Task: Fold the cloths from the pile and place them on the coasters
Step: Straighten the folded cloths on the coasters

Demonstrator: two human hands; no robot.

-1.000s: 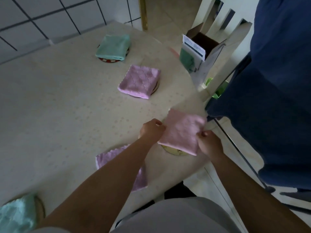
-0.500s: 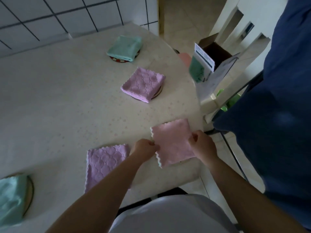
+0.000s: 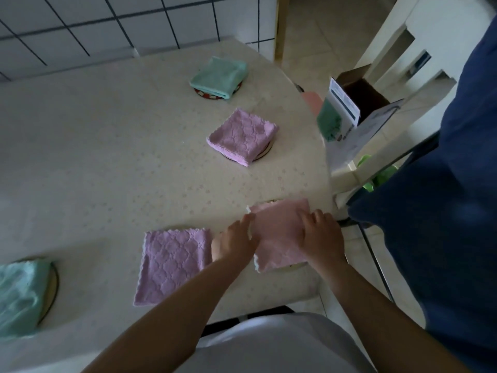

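nearest, both flat on the folded pink cloth [image 3: 279,238]: left hand [image 3: 235,242] at its left edge, right hand [image 3: 321,236] on its right side, fingers straight, pressing, not gripping. lying on a coaster [image 3: 294,267] near the table [image 3: 107,157] edge. probably soft, light, limp; best lifted by pinching a folded edge. farther off, a purple cloth [image 3: 242,137] and a green cloth [image 3: 219,76] on coasters.

My left hand [image 3: 235,242] and right hand [image 3: 321,238] flat on the pink cloth [image 3: 279,235] over a coaster [image 3: 294,267] at the table [image 3: 94,170] near edge, lilac cloth [image 3: 172,265] just left.
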